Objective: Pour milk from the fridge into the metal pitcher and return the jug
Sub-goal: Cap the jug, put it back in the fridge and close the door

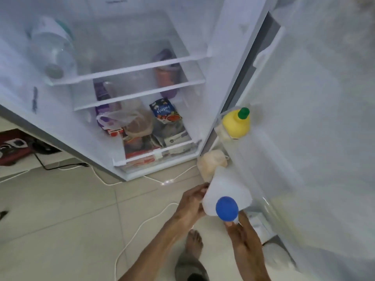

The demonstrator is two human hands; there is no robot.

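The fridge [219, 37] stands open in front of me, its door [324, 118] swung to the right. A white plastic milk jug [227, 189] with a blue cap [226, 208] is at the lower door shelf, tilted with its cap toward me. My left hand [191, 203] grips the jug's left side. My right hand [241, 232] is under the cap, its fingers at the jug's neck; whether they close around it is unclear. No metal pitcher is in view.
A yellow bottle [236, 123] with a green cap sits in the door rack, a pale jug [212, 164] just behind the milk. Shelves hold packets, bags and containers [165, 113]. White cables [142, 226] cross the tiled floor by my bare foot [194, 244].
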